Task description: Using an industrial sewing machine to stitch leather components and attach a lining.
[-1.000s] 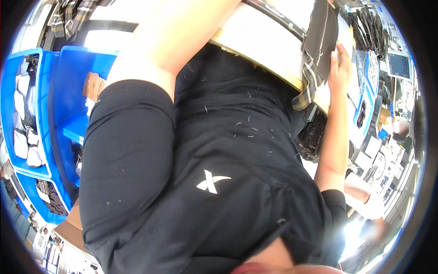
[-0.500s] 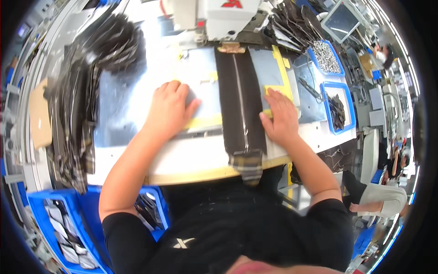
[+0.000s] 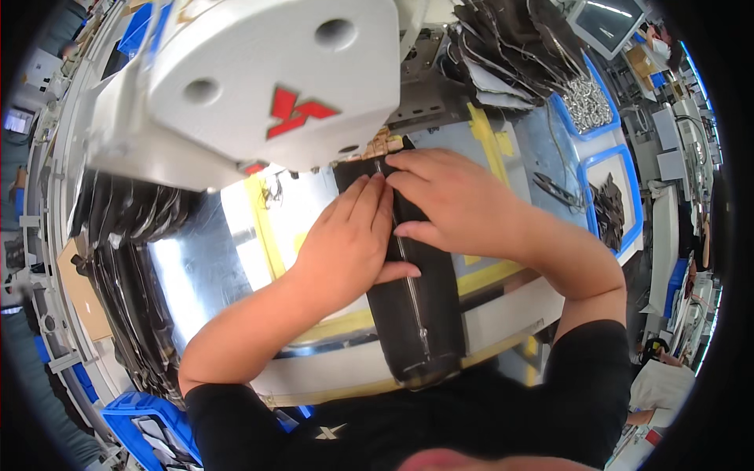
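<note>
A long black fabric strip [image 3: 436,322] with a zipper [image 3: 414,306] down its middle lies on the worktable [image 3: 322,361], its far end at the brass-coloured part [image 3: 381,144] under a white sewing machine head [image 3: 267,71]. My left hand [image 3: 349,235] rests on the strip's left half, fingers straight and thumb out across the zipper. My right hand [image 3: 452,204] lies on its right half, fingertips near the machine, thumb spread beside the zipper. Both hands press flat and grasp nothing. Metal snips [image 3: 554,192] lie to the right.
Stacks of dark pieces lie left [image 3: 129,306] and back right [image 3: 503,51]. Blue-rimmed trays hold metal bits [image 3: 585,102] and dark scraps [image 3: 609,208]. A blue bin [image 3: 141,416] stands lower left. Another person [image 3: 656,392] is at far right, a screen [image 3: 605,23] at top right.
Both my hands have moved from the table beside the strip onto it, close together near the zipper and further forward. The view has swung round and closer to the machine head.
</note>
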Demonstrator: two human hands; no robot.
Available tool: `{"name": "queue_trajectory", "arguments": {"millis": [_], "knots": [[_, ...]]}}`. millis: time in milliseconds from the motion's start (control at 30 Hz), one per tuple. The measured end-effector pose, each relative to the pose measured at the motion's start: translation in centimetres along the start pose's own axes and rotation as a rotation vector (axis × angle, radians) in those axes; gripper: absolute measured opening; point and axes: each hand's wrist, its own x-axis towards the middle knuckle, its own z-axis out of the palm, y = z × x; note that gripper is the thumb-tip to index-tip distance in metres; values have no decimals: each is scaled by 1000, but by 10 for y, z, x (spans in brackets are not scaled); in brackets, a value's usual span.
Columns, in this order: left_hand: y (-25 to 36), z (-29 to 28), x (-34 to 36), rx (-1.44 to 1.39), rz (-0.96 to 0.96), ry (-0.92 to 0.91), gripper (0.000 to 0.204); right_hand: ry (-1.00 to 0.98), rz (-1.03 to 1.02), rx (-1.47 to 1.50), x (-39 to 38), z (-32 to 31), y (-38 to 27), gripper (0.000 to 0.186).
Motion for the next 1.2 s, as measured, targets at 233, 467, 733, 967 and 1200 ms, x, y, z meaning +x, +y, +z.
{"name": "queue_trajectory", "arguments": {"millis": [233, 467, 733, 967, 1200], "knots": [[-16, -5, 4, -101, -8, 9, 114, 20, -36, -10, -6, 18, 10, 61], [-12, -7, 7, -149, -52, -48, 114, -13, -19, 38, -4, 18, 8, 68], [-11, -4, 6, -167, -47, -19, 112, -45, -9, 18, -5, 16, 6, 68], [-10, -4, 8, -171, -53, -12, 112, -48, -22, 27, -4, 14, 8, 68], [-11, -4, 7, -156, -54, -8, 111, -26, -38, 27, -5, 13, 7, 66]]}}
